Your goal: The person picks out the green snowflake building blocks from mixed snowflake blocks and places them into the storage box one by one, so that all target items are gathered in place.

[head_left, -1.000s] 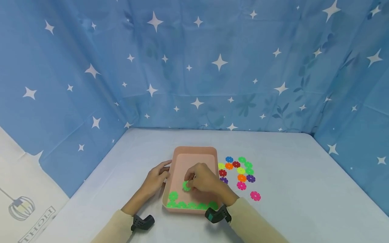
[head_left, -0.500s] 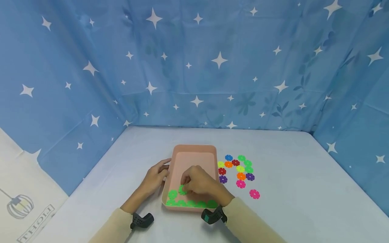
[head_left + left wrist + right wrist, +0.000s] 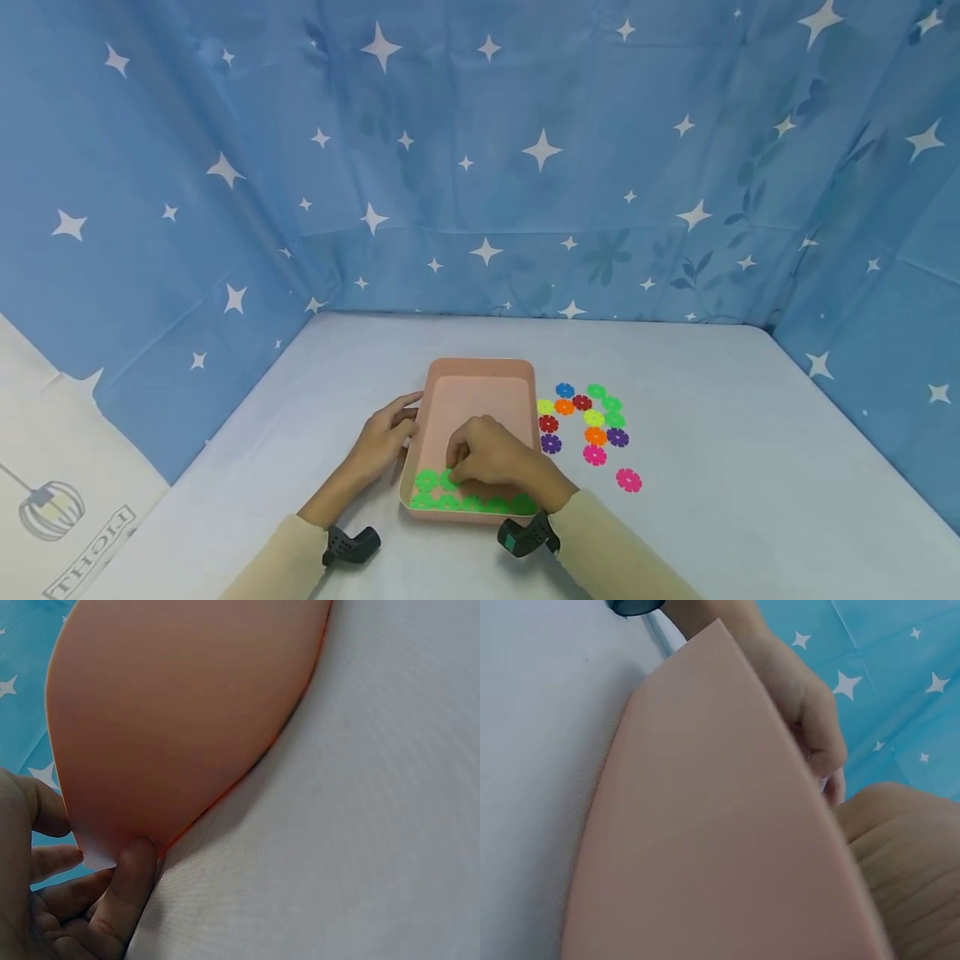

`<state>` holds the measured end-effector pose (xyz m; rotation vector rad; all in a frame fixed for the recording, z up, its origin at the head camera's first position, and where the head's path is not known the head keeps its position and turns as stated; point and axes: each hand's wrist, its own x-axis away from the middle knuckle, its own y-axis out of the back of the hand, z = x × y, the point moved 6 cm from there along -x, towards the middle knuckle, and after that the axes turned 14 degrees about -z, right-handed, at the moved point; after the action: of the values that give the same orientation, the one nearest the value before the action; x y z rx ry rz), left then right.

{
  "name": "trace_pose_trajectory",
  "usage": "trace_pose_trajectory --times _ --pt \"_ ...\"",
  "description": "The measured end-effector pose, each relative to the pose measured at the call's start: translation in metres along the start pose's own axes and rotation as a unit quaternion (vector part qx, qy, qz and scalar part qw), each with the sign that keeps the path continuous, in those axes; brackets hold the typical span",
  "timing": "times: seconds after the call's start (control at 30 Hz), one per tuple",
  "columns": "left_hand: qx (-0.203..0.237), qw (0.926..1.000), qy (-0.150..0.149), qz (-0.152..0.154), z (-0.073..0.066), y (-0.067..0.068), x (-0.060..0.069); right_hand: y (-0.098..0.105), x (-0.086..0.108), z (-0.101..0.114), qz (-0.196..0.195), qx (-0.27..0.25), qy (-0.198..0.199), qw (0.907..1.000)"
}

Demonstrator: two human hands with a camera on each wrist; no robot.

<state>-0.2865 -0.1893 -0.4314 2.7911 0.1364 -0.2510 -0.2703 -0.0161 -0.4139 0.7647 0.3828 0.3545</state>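
Inside a pink tray [image 3: 480,367], my right hand [image 3: 487,454] pinches a green snowflake disc [image 3: 447,479] by its right side, low over the tray floor. Fingers cover part of that disc. Just left of it lies another green disc [image 3: 426,481]. Several more green discs [image 3: 472,503] form a row along the tray's near wall. My left hand [image 3: 384,435] rests against the tray's left wall, its thumb [image 3: 135,874] touching the outer side in the left wrist view. In the right wrist view the tray wall [image 3: 697,802] hides the right fingertips.
Right of the tray, loose snowflake discs lie on the white table [image 3: 720,433]: blue [image 3: 565,390], green [image 3: 596,391], orange [image 3: 595,436], purple [image 3: 617,437] and pink [image 3: 628,480] among them. A blue star-patterned curtain [image 3: 480,200] hangs behind.
My right hand has brought the green disc down and slightly left, toward the near-left part of the tray, beside the other green disc. My left hand stays at the tray's left wall.
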Motion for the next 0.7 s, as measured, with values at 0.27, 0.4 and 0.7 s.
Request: trace_pose_trajectory --times 0.27,0.4,0.7 --pt "-0.007 1.0 0.005 -0.005 0.0046 -0.0006 -0.0018 -0.0003 0.0011 0.0008 0.005 -0.004 -0.005 1.0" --pt "-0.016 0.9998 0.005 -0.012 0.0055 -0.0005 -0.0023 -0.0005 0.0017 0.0007 0.002 -0.006 -0.007 1.0" --pt "-0.008 1.0 -0.001 -0.004 0.004 -0.001 -0.0018 -0.0005 0.0026 0.0004 0.001 0.002 -0.009 1.0"
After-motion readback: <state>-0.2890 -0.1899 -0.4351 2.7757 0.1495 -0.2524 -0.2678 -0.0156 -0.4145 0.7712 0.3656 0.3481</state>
